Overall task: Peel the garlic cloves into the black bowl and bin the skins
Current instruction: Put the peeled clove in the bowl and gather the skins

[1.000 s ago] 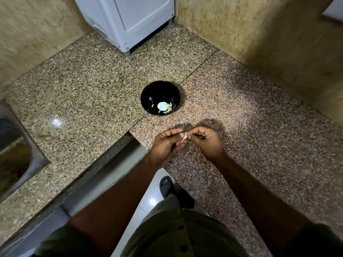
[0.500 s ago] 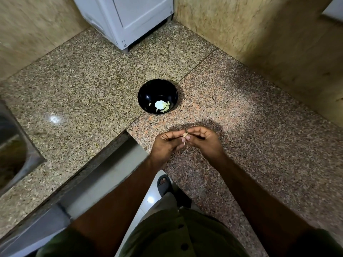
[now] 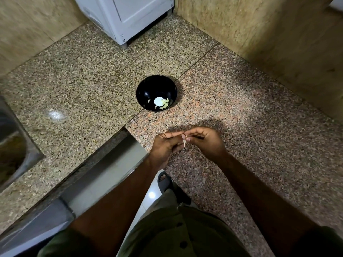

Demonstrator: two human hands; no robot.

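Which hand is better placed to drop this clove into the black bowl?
Probably the left hand: it sits slightly nearer the black bowl. Both hands pinch the clove, so the right hand could manage too.

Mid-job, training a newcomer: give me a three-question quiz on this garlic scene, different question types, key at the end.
1. True or false: the black bowl is empty.
2. Which hand pinches the clove? A) only the left hand B) only the right hand C) both
3. Fill in: behind the bowl, in the counter corner, stands a white ____.

Key: 1 false, pale garlic pieces lie inside; 2 C; 3 appliance.
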